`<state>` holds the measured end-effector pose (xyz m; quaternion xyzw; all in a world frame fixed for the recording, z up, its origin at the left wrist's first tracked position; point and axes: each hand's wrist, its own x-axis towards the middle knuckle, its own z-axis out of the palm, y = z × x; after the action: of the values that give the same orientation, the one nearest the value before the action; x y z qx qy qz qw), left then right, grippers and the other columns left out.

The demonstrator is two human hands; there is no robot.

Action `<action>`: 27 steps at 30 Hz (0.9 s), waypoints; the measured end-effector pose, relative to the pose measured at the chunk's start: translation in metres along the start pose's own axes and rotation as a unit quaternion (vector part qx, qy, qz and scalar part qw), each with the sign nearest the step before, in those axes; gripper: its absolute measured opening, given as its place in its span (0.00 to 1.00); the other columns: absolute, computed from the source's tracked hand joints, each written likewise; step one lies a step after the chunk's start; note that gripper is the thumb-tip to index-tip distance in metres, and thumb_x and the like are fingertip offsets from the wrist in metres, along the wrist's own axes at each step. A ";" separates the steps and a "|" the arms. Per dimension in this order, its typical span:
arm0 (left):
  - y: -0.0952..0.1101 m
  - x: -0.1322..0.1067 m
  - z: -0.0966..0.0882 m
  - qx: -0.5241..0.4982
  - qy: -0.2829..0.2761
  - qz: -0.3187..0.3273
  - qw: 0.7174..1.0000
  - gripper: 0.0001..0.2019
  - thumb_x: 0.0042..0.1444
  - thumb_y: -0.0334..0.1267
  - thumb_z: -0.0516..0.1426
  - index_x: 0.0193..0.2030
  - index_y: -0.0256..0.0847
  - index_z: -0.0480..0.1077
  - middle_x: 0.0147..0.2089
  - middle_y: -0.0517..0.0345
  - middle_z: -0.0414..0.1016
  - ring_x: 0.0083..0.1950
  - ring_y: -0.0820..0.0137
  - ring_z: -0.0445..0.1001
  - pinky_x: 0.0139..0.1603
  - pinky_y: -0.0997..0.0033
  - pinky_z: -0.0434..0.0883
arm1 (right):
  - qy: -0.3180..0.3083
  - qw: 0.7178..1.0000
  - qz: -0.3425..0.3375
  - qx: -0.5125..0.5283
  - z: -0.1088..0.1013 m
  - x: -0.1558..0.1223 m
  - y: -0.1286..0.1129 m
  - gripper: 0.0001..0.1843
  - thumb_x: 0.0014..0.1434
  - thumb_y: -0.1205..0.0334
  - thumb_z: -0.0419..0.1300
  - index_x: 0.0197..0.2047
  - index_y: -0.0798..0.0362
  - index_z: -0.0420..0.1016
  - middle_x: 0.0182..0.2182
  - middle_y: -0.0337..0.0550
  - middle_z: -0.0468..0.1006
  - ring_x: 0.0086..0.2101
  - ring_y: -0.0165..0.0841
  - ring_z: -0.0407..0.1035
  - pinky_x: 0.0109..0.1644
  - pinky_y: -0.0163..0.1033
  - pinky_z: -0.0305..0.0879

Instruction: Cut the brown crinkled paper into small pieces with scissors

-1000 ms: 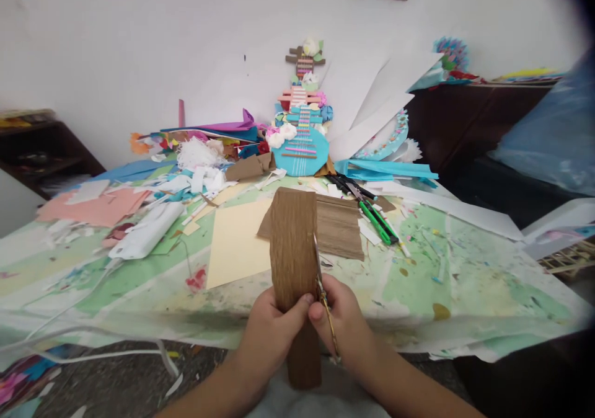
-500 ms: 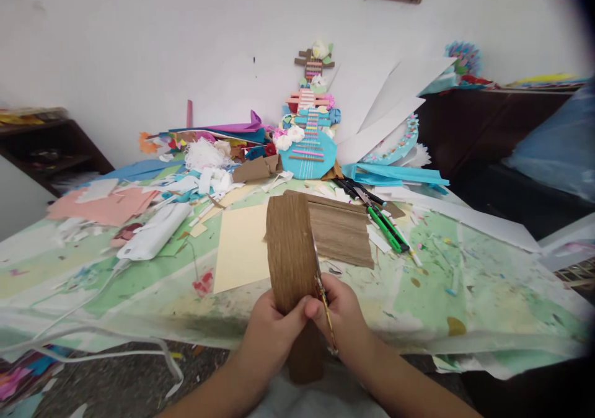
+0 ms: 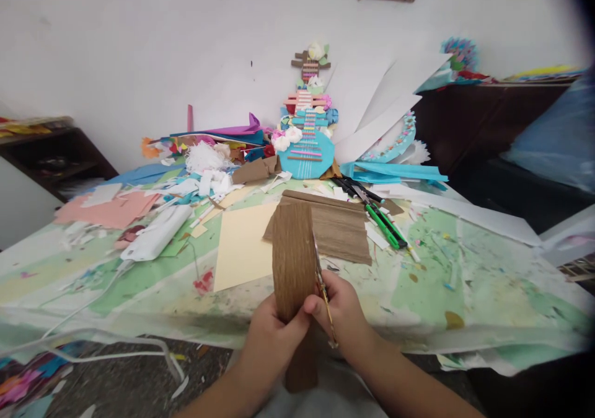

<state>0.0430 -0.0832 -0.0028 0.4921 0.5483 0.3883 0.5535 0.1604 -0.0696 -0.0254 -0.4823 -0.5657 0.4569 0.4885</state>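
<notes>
A strip of brown crepe paper (image 3: 292, 257) stands upright at the table's front edge, its lower end hanging below my hands. My left hand (image 3: 274, 328) is closed around it, thumb pressed on its face. In my right hand (image 3: 341, 309) is a slim pair of scissors (image 3: 325, 297) with gold-coloured handles. The blades point up along the strip's right edge; whether they are parted I cannot tell. My right thumb tip lies close to the strip. Behind it, a larger piece of brown crepe paper (image 3: 344, 232) and a cream sheet (image 3: 239, 244) lie flat on the table.
A green utility knife (image 3: 385, 226) lies right of the brown paper. A white glue gun (image 3: 158, 235) with a cord sits at left. Paper scraps (image 3: 214, 179) pile up behind it. A blue paper instrument (image 3: 307, 154) leans against the wall.
The upright brown strip's top is slightly lower and further right. Both hands keep their grip, my left hand shifting slightly right. The whole view has moved a little.
</notes>
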 end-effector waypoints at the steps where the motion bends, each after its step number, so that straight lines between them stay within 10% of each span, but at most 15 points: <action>1: 0.000 0.000 0.000 0.002 -0.002 0.001 1.000 0.13 0.39 0.44 0.58 0.27 0.34 0.68 0.24 0.56 0.71 0.25 0.71 0.66 0.24 0.76 0.63 | 0.004 1.000 -0.002 -0.002 -0.001 0.000 0.001 0.29 0.35 0.33 0.53 0.22 0.54 0.60 0.18 0.34 0.57 0.22 0.26 0.49 0.24 0.32 0.50; 14: 0.000 0.012 0.007 -0.118 0.005 -0.038 0.992 0.10 0.40 0.40 0.59 0.25 0.35 0.65 0.18 0.65 0.64 0.20 0.78 0.61 0.20 0.79 0.57 | 0.033 0.998 0.041 0.029 -0.020 0.009 -0.004 0.30 0.39 0.30 0.44 0.20 0.52 0.54 0.12 0.30 0.52 0.14 0.22 0.49 0.16 0.31 0.46; 27: -0.002 0.011 0.002 -0.179 -0.086 -0.078 0.977 0.12 0.38 0.40 0.61 0.27 0.34 0.65 0.20 0.63 0.65 0.21 0.76 0.62 0.22 0.77 0.59 | 0.072 0.994 0.009 0.080 -0.029 0.028 -0.010 0.14 0.46 0.51 0.56 0.25 0.53 0.60 0.19 0.34 0.61 0.22 0.26 0.56 0.26 0.34 0.54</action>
<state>0.0461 -0.0736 -0.0072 0.3728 0.4570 0.3917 0.7062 0.1868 -0.0420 -0.0091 -0.4786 -0.4864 0.4686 0.5610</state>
